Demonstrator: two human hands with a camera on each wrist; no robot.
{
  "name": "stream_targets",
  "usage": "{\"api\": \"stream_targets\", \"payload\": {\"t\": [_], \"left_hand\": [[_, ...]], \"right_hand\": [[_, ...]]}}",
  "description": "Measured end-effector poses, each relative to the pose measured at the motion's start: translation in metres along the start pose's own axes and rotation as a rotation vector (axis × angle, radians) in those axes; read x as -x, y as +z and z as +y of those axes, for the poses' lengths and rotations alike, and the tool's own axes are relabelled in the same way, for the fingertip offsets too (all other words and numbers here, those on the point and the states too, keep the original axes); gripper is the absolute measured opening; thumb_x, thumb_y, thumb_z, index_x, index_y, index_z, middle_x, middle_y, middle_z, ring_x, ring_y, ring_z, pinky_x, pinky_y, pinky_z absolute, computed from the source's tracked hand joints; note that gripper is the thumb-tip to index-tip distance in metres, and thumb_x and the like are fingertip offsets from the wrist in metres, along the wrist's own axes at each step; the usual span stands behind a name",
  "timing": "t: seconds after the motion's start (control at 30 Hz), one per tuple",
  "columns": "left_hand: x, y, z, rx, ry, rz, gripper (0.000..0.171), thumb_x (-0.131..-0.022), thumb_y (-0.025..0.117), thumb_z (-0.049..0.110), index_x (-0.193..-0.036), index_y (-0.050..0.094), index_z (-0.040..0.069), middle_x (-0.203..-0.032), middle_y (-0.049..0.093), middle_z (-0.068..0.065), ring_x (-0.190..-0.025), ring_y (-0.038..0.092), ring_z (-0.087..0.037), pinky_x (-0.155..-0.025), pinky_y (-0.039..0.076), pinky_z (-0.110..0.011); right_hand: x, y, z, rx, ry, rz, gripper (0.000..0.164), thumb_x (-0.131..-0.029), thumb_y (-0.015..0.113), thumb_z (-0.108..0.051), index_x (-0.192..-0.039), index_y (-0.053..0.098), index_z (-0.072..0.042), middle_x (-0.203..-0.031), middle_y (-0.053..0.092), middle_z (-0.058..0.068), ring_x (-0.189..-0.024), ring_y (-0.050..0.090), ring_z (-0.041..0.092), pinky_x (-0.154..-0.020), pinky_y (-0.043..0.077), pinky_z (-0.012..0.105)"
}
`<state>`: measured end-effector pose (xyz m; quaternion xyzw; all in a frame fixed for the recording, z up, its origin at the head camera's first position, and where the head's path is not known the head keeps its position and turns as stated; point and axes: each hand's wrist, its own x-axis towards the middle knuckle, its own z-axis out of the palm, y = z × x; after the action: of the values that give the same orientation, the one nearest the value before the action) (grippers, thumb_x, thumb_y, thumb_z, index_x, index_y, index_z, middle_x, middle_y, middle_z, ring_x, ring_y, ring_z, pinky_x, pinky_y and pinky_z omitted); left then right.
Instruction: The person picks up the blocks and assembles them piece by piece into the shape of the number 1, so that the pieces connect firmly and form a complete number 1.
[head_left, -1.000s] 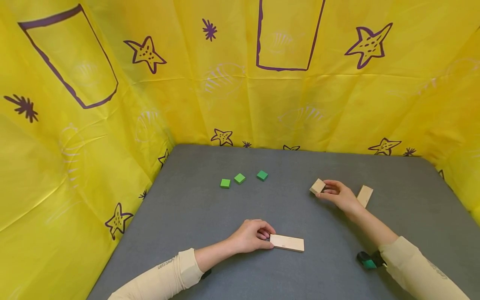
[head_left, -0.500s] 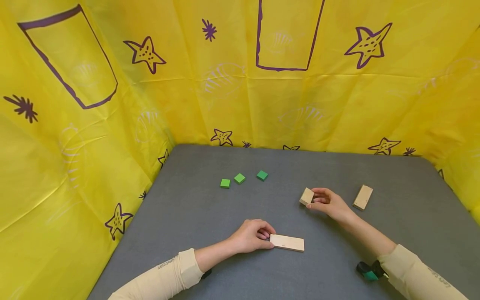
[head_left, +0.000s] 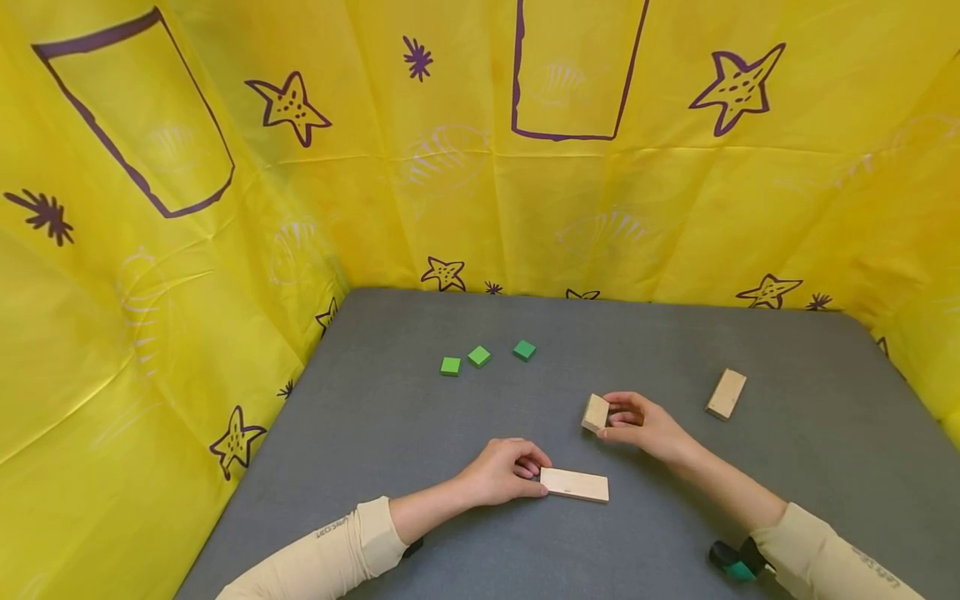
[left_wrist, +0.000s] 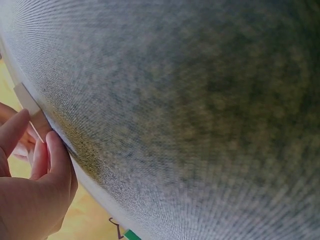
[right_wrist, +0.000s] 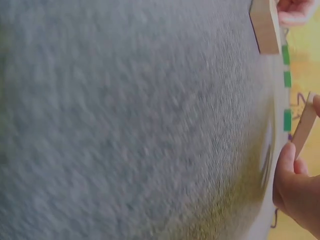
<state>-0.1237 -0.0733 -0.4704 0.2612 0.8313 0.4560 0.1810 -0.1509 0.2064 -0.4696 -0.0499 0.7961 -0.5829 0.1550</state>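
Observation:
Near the front of the table my left hand point(head_left: 504, 472) pinches the left end of a flat, pale wooden block point(head_left: 574, 485) between thumb and fingers. That block lies lengthwise on the grey surface. Farther right and a bit higher, my right hand point(head_left: 647, 427) grips a second wooden block point(head_left: 596, 412) by its right side, thumb below and fingers above. This one is tilted and held off the table. In the right wrist view the held block point(right_wrist: 304, 125) stands apart from the one at my left hand, whose block point(right_wrist: 265, 27) shows at the top.
A third wooden block point(head_left: 726, 394) lies at the right. Three small green tiles, two light green ones point(head_left: 450, 367) point(head_left: 479, 357) and a darker one point(head_left: 524, 351), lie toward the back. A yellow patterned cloth point(head_left: 465, 192) walls in the grey table point(head_left: 390, 400).
My right hand has carried its block left and toward me, nearer the left hand's block, uncovering the third block at the right. My left hand has stayed in place.

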Motion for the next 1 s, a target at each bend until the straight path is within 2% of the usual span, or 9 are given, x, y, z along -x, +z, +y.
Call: {"api": "stream_targets", "payload": {"t": [0.4, 0.7, 1.0], "left_hand": [[0.000, 0.001, -0.001, -0.006, -0.013, 0.000, 0.024, -0.077, 0.082, 0.003, -0.098, 0.071, 0.002, -0.087, 0.064, 0.001, -0.078, 0.060, -0.003, -0.073, 0.052, -0.016], [-0.001, 0.001, -0.001, -0.012, -0.025, -0.003, 0.024, -0.077, 0.082, 0.004, -0.099, 0.071, 0.003, -0.087, 0.063, 0.002, -0.078, 0.060, -0.002, -0.073, 0.052, -0.016], [0.000, 0.001, 0.000, -0.005, -0.011, 0.001, 0.024, -0.077, 0.082, 0.003, -0.098, 0.071, 0.002, -0.088, 0.064, 0.000, -0.079, 0.061, -0.004, -0.074, 0.053, -0.017]], "right_hand": [[0.005, 0.018, 0.002, 0.024, -0.012, -0.067, 0.064, -0.080, 0.081, -0.015, -0.131, 0.049, 0.004, -0.113, 0.056, 0.014, -0.098, 0.053, 0.024, -0.077, 0.047, 0.021], [0.007, 0.026, 0.006, 0.112, -0.087, -0.100, 0.063, -0.078, 0.084, -0.017, -0.127, 0.051, 0.005, -0.115, 0.055, 0.014, -0.098, 0.055, 0.024, -0.082, 0.051, 0.021], [0.010, 0.032, 0.006, 0.266, -0.202, -0.094, 0.060, -0.075, 0.085, -0.019, -0.123, 0.055, 0.002, -0.109, 0.056, 0.011, -0.093, 0.055, 0.021, -0.082, 0.052, 0.023]]}}
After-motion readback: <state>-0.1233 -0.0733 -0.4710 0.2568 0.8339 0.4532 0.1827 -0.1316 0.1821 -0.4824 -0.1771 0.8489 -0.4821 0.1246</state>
